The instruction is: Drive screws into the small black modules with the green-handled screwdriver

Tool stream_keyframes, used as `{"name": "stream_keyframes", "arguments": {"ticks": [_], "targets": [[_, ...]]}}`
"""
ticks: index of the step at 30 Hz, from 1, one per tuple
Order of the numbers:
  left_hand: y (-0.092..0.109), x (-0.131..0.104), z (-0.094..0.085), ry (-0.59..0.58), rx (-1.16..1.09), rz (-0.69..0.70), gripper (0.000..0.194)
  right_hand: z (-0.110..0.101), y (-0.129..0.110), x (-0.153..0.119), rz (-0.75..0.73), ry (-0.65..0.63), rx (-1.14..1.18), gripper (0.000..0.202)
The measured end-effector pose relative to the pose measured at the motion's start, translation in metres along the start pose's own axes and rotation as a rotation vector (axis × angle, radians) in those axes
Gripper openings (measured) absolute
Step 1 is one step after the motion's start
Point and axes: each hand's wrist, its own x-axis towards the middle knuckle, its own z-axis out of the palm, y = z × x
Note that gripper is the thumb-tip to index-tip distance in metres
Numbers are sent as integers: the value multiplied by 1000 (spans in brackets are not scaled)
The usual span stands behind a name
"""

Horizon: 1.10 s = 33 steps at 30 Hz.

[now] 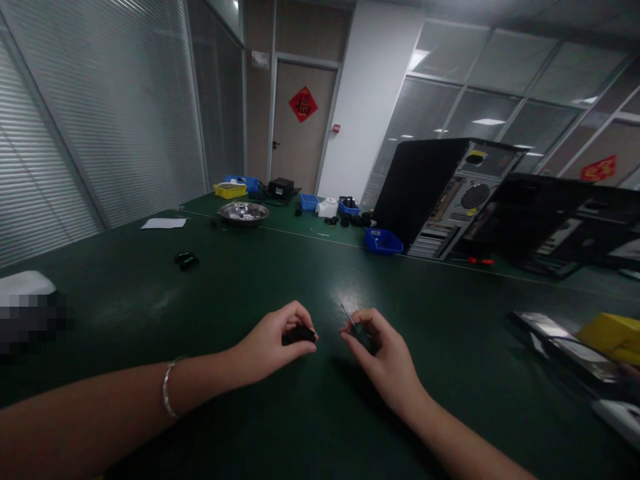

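Fingers and thumb of my left hand [280,340] are closed round a small black part [299,335], whose exact kind I cannot make out. To its right, my right hand [385,360] grips a screwdriver [361,333] by its dark green handle. The thin metal shaft points up and to the left, away from me. Both hands are a little above the green tabletop [225,420], with a gap between them. The screwdriver's tip does not touch the black part. My palms hide the rest of both things.
Left of centre lie small black parts [186,260]. Farther back stand a steel bowl [243,212], white paper [164,223] and a blue bin [383,241]. A computer tower [440,193] rises at the back right. Hard drives [570,340] and a yellow bin [613,339] sit at the right.
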Motion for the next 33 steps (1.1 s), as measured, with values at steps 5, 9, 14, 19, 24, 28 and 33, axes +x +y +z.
{"name": "stream_keyframes", "arguments": {"ticks": [5, 9, 14, 19, 24, 28, 33], "targets": [[-3, -2, 9, 4, -49, 35, 24, 18, -18, -7, 10, 58, 108, 9], [-7, -4, 18, 7, -110, 29, 27, 27, -23, -13, -2, 66, 149, 10], [-8, -6, 23, 5, -166, 13, 27, 31, -19, -14, -38, 73, 119, 12], [-9, -7, 26, 0, -191, -4, 26, 32, -17, -15, -82, 58, 94, 14], [-8, -7, 27, 17, -229, -16, 26, 30, -16, -15, -126, 20, 105, 16], [-7, -3, 25, 33, -244, -43, 26, 26, -13, -16, -170, -8, 111, 17], [-6, -3, 24, 28, -245, -58, 26, 20, -10, -18, -236, -32, 108, 21]]}}
